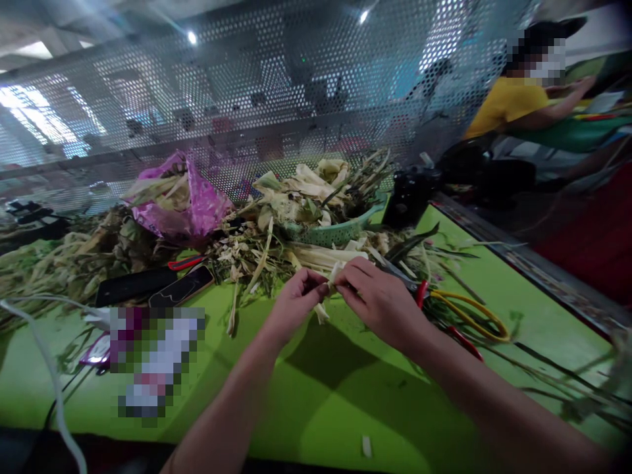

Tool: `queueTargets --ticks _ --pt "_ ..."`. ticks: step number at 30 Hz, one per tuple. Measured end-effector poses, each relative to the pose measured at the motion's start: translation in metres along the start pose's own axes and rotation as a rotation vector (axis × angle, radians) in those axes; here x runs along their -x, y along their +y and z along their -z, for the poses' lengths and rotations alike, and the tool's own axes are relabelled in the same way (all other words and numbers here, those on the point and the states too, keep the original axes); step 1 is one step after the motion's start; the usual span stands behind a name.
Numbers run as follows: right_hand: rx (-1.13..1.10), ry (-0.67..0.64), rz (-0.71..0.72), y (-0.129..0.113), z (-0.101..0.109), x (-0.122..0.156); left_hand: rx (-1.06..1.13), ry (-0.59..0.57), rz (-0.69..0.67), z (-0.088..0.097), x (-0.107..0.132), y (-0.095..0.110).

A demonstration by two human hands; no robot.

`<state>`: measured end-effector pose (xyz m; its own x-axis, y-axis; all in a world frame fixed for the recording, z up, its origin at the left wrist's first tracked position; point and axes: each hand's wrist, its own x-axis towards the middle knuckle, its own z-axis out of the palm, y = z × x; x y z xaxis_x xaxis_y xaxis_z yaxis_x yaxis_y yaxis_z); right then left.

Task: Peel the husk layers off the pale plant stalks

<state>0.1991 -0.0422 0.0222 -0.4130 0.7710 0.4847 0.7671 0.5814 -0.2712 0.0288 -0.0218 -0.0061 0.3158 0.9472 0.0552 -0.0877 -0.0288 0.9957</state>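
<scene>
Over the green tabletop (316,408), my left hand (296,303) and my right hand (378,303) meet, fingertips nearly touching. Both pinch a small pale strip of dried husk (335,272), its upper end showing between them. A pale piece hangs or lies just below my fingers; I cannot tell which. Behind my hands lie long pale husk strips (309,255) and a heap of dry scraps (251,260). Close to my right wrist rest scissors with yellow handles (474,315) and a red-handled tool (464,343), partly hidden by my forearm.
A green basket (330,234) and pink plastic bag (197,204) hold dried husks. Two dark phone-like objects (182,286) and a white cable (37,349) lie left. A black container (409,194) stands by the perforated metal screen (276,85). A person in yellow (516,102) sits far right.
</scene>
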Motion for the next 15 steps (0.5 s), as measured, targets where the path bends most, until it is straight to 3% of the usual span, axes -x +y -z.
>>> queueTargets --ticks 15 --pt "0.026 0.041 0.028 -0.0027 -0.0027 0.0009 -0.088 -0.001 -0.037 -0.0021 0.0002 -0.0035"
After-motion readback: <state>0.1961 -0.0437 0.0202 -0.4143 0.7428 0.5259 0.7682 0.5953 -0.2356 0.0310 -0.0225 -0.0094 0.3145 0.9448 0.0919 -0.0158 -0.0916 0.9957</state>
